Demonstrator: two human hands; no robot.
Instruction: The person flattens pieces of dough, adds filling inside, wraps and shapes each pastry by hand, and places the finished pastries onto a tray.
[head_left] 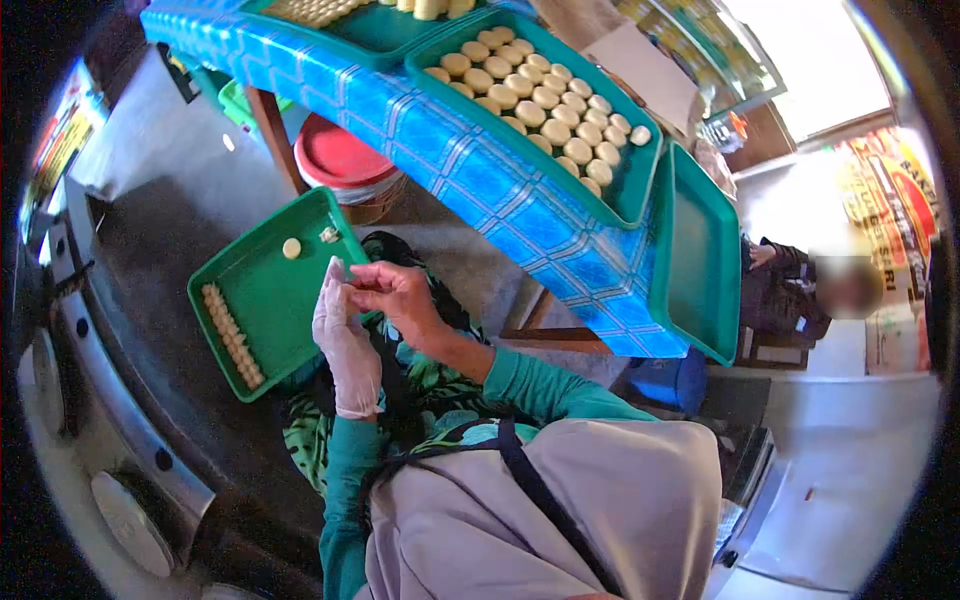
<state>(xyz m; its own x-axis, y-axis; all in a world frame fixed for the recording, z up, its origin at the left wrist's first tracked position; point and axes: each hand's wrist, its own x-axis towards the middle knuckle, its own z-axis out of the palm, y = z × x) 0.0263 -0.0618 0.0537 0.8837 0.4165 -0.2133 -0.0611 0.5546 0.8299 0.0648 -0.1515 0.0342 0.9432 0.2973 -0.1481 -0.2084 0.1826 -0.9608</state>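
Note:
My left hand (345, 350), in a thin whitish glove, is raised with its fingers pressed together. My bare right hand (405, 308) meets it from the right, thumb and fingertips pinched at the gloved fingers. Whatever lies between them is too small or hidden to name. Just beyond my hands, a green tray (255, 300) rests at a tilt near my lap. In it are one round pale dough piece (291, 248), a whitish crumbly bit (328, 235) and a row of small pale lumps (232, 338) along the left side.
A table with a blue checked cloth (440, 140) bears a green tray of round pale pieces (545, 100), with another green tray (695, 260) at its end. Below stand a red-lidded bucket (345, 150) and a blue container (668, 385). Another person (790, 290) is at the right.

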